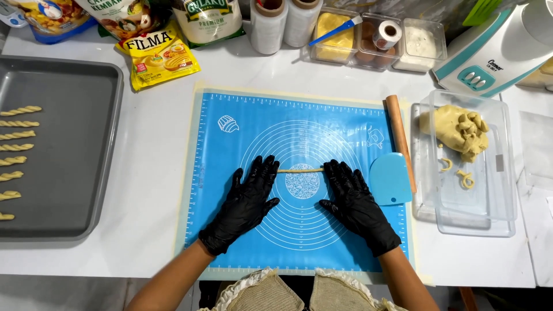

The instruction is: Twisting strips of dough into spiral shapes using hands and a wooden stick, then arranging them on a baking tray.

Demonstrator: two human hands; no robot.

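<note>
Dough rope (pixel 299 170) lies thin and horizontal at frame center, on the blue silicone mat (pixel 230 230), just above the mat's innermost printed circle.

Head view, the only one we have:
- We see the left hand (pixel 247 201) in a black glove, flat and open, palm down on the mat, fingers spread; its fingertips cover the rope's left end.
- Right hand (pixel 352 201), also black-gloved, is open and flat too, fingertips on the rope's right end. Neither hand grips anything; both press from above.
- Only the middle stretch of rope shows between the two hands.
- Light blue plastic scraper (pixel 390 178) sits on the mat just beside the right hand.
- Wooden rolling pin (pixel 400 141) lies along the mat's right edge, tilted slightly, touching the scraper's upper right.
- Clear plastic container (pixel 501 173), right of frame, holds a yellow dough lump (pixel 455 131) plus a few small curled pieces.
- Grey baking tray (pixel 75 144), left of frame, carries twisted dough sticks (pixel 17 135) in a column along its left side, partly cut off by the frame edge.
- Upper frame: food packets (pixel 161 52), two rolls of cling film (pixel 285 23), three small clear tubs (pixel 377 37). A white and teal appliance (pixel 495 52) sits in the upper right.
</note>
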